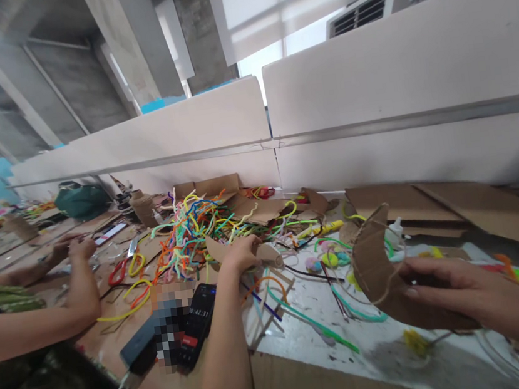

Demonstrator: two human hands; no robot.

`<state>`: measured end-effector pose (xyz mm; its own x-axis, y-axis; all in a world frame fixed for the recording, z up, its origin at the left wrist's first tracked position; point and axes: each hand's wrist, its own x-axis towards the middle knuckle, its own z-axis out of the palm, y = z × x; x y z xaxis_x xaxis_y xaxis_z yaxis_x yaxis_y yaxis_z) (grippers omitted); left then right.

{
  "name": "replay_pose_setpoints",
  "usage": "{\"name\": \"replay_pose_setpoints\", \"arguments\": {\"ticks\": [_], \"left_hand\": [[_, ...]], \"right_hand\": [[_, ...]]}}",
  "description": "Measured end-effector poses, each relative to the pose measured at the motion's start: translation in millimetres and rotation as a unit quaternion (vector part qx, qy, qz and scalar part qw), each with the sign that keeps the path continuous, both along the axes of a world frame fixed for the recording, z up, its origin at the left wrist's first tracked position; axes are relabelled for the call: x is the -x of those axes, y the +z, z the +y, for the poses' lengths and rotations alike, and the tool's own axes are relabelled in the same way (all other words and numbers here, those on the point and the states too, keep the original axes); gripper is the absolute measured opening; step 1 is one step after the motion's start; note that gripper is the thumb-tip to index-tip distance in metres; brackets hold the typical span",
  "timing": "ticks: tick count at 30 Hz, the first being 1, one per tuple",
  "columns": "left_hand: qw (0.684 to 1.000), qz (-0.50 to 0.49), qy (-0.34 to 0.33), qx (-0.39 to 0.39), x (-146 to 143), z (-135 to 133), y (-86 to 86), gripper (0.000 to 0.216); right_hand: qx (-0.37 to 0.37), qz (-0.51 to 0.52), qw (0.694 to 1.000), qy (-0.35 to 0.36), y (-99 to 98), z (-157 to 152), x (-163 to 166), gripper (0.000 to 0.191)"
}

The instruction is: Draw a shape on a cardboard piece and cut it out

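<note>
A: In the head view, what are we holding?

B: Our left hand (243, 253) is closed around a cardboard strip (270, 254) over the middle of the bench (307, 299). It sits right at the near side of the heap of pipe cleaners (197, 227). Our right hand (446, 288) is toward the right end, with its fingers pinched on a curved cardboard piece (374, 262) held up off the surface.

A: So our hands are apart?

B: Well apart, each clamped on its own bit of cardboard. Pom-poms (315, 264) and loose pipe cleaners lie on the bench between them.

A: What else do we see close by?

B: A phone (199, 318) showing a timer lies toward the near edge, just left of our left forearm, and a dark power bank (141, 348) lies beside it. A small glue bottle (395, 231) stands behind the curved piece.

A: And along the left?

B: A co-worker's hands (74, 249) are together over the bench's left end. Beyond them, a green bag (81, 200) sits by the far edge, under the white partition (368, 80).
</note>
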<state>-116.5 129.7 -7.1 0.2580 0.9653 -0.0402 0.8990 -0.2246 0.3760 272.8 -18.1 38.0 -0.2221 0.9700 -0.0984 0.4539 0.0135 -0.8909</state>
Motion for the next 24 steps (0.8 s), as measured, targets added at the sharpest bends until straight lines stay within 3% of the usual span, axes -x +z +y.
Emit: {"name": "replay_pose_setpoints", "arguments": {"ticks": [8,16,22,24], "left_hand": [[0.99,-0.11,0.064,-0.063,4.0,-7.6,21.2,0.039],[0.932,-0.317,0.088,-0.153,13.5,-24.8,60.1,0.049],[0.9,-0.373,0.115,-0.194,10.4,-22.5,63.3,0.057],[0.898,-0.363,0.135,-0.212,10.3,-19.1,60.5,0.057]], "right_hand": [[-0.015,-0.001,1.0,-0.002,-1.3,0.5,-1.9,0.046],[-0.005,0.026,1.0,0.009,1.4,0.4,-1.6,0.039],[-0.011,0.03,0.999,0.012,0.9,2.3,-10.3,0.041],[-0.024,0.016,0.999,-0.019,5.2,1.9,-13.4,0.041]]}}
